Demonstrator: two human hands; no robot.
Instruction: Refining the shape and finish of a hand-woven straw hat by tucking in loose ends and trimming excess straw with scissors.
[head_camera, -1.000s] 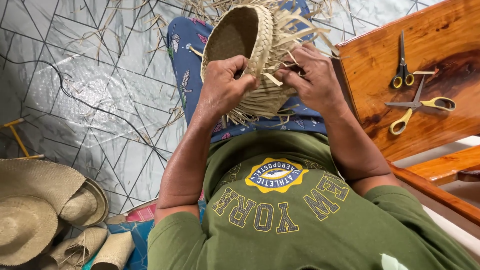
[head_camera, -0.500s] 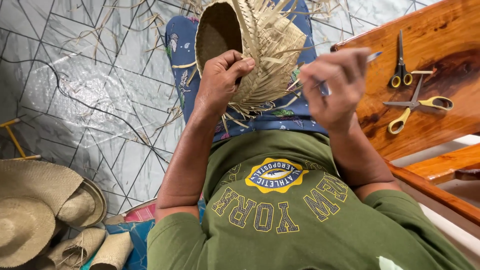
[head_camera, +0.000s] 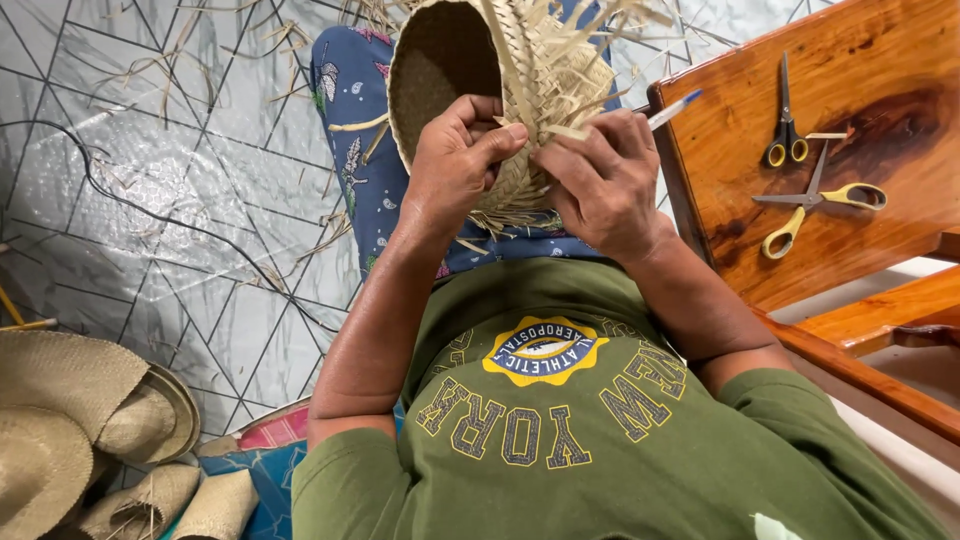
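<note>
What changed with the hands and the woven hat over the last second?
The right hand lifted off the woven straw hat holding a blue-tipped tool, then returned to the weave. The left hand kept gripping the rim. Both scissors stayed on the wooden bench.

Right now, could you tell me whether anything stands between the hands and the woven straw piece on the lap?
Nothing does. The left hand grips the rim of the woven straw piece, and the right hand pinches its loose strands, holding a blue-tipped tool.
</note>
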